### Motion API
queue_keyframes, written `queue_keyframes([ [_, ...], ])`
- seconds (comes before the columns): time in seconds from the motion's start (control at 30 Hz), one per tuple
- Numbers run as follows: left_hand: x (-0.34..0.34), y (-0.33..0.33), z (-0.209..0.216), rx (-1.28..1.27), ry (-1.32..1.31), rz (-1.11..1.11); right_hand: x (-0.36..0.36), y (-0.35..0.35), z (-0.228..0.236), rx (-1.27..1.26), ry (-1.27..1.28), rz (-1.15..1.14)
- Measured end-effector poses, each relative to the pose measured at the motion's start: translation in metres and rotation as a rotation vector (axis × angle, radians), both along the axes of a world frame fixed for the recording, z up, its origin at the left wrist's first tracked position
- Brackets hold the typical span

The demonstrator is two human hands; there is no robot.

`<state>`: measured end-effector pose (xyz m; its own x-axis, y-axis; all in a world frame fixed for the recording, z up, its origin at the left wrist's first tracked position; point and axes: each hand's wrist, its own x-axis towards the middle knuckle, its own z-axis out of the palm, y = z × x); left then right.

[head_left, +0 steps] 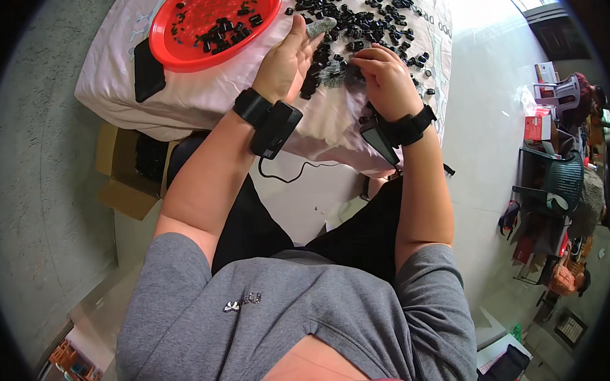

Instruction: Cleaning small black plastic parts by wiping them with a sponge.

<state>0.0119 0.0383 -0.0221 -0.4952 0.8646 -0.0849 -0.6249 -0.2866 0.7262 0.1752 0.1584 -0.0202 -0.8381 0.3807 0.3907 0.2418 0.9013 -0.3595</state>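
Note:
My left hand [286,63] is over the near side of the bed-like surface, palm turned inward, thumb apart from the fingers. A crumpled grey piece [321,28] lies right at its fingertips; whether they touch it I cannot tell. My right hand [387,78] has its fingers drawn together and pointing left, beside a second grey, see-through crumpled patch [335,73]. Anything between those fingertips is hidden. Many small, shiny black pieces [360,26], short and tube-like, are heaped and scattered around both hands.
A red round basin [165,52] with more black pieces stands at the far left on the pale patterned cloth [199,96]. A flat black object [149,71] lies beside it. Below is an open cardboard box [116,154]. Chairs [563,172] stand at the far right.

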Motion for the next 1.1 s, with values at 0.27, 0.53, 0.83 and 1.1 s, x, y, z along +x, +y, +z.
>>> queue_keyframes([
  [0.27,-0.005,-0.013,0.022,-0.129,0.452,-0.045,0.016,0.001,0.001,0.037,0.026,-0.098],
  [0.53,-0.002,-0.008,0.019,-0.377,0.485,-0.336,0.025,-0.012,0.025,-0.126,0.139,-0.160],
  [0.83,0.011,0.019,0.009,-0.238,0.490,-0.219,0.036,-0.003,0.020,-0.183,0.069,-0.190],
  [1.1,0.007,0.008,0.021,-0.163,0.459,-0.135,0.046,0.008,0.017,-0.120,0.145,-0.239],
])
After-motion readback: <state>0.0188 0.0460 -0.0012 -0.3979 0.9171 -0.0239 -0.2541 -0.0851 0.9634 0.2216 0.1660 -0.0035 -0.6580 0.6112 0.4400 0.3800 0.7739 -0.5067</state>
